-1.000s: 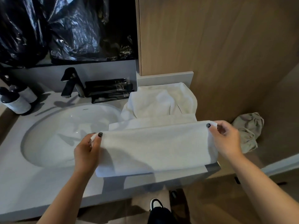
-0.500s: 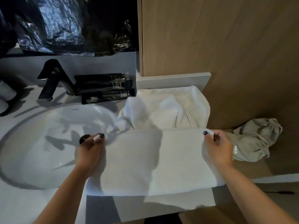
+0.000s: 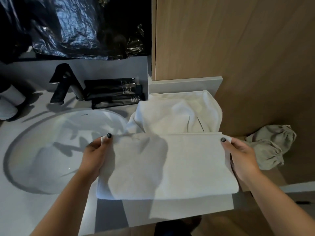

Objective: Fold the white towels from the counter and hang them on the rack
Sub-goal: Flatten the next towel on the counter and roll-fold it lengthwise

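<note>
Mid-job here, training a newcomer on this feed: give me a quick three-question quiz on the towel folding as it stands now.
1. True or false: both hands pinch the far corners of the folded towel.
2. What lies behind it on the counter? A) a crumpled white towel B) a stack of plates C) a basket
3. Fill in: the black faucet stands behind the ____.

Key: 1 true: left hand and right hand each keep a grip. 2 A, the crumpled white towel. 3 sink.
</note>
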Available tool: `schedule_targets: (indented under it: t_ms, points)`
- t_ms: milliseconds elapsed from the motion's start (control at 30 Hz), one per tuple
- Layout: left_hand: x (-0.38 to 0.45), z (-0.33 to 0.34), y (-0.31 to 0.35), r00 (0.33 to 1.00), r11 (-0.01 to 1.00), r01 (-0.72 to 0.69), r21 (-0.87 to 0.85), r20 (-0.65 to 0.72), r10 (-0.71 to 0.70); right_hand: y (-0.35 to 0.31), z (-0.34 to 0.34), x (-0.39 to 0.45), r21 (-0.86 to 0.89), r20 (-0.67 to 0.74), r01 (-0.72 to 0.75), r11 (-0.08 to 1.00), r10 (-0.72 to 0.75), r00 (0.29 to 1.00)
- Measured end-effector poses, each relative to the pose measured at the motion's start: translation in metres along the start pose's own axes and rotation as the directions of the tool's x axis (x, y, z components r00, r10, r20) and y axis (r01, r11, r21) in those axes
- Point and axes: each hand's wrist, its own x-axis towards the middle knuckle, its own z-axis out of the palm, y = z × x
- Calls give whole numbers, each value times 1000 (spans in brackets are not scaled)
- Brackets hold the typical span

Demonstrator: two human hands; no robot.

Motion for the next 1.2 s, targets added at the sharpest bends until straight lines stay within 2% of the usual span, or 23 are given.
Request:
schedule_targets:
  t_ms: [100,167,200,267,367,500,633,833,1033,1200]
  points:
    - [-26,-3,10,1000,995,-2,-102,30,5,-10,-7,-14,88,174,-58,994,42,984]
    - [-45,-10,17,996,990,-24,-138,87,36,-14,-7,-27,-2,276,-66,998,64,959]
    - [-54,-14,19,992,987,-35,-155,113,52,-15,-5,-34,-67,276,-54,996,71,959]
    - [-70,-27,20,986,980,-68,-188,138,95,-19,-2,-48,-84,202,-33,996,49,978]
    - [-93,-46,22,984,967,-114,-226,108,142,-29,3,-75,37,60,-9,999,7,998]
    - [-126,-67,20,988,928,-91,-361,81,128,-32,5,-118,148,7,5,989,-6,1000]
    - [-157,-83,7,984,920,-112,-376,90,157,-20,4,-148,105,-67,14,994,-7,998]
    - [-194,-89,-8,981,952,-152,-267,80,179,0,-1,-176,-1,-120,35,999,-35,992]
    - [-177,-83,-31,986,979,-156,-132,-75,148,10,7,-166,-65,-179,97,993,-107,978]
    - [-143,-71,-37,973,990,-102,-102,-217,78,8,14,-131,-132,-127,111,985,-128,984]
